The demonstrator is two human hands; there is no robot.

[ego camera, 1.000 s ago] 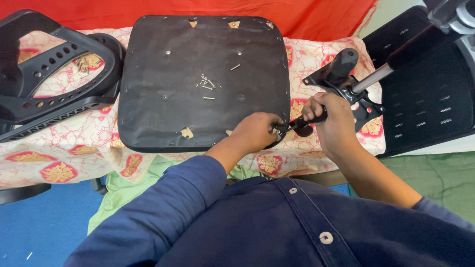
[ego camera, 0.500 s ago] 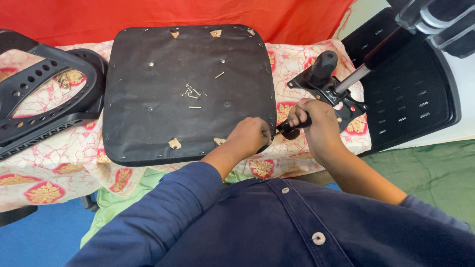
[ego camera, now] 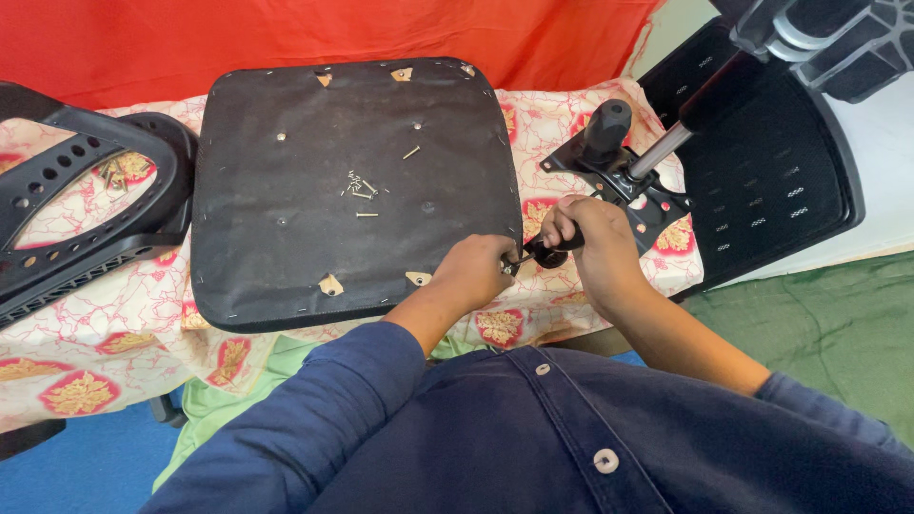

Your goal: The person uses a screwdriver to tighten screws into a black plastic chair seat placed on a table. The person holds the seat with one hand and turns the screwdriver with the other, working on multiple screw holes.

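Flowered cloth (ego camera: 105, 352) on table, red curtain (ego camera: 286, 38) behind, green floor (ego camera: 828, 324), right hand (ego camera: 595, 243) closed around screwdriver (ego camera: 547, 249), left hand (ego camera: 476, 271) curled at seat (ego camera: 314, 190) corner, its grasp unclear

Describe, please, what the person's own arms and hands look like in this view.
Both arms wear dark blue sleeves, pushed up so the forearms are bare, part of a buttoned shirt with pale round buttons. The left hand and right hand are bare: no gloves, and no rings or watch that I can see.

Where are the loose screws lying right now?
In the head view, the loose screws lie near the middle of the black seat pad, up and left of both hands.
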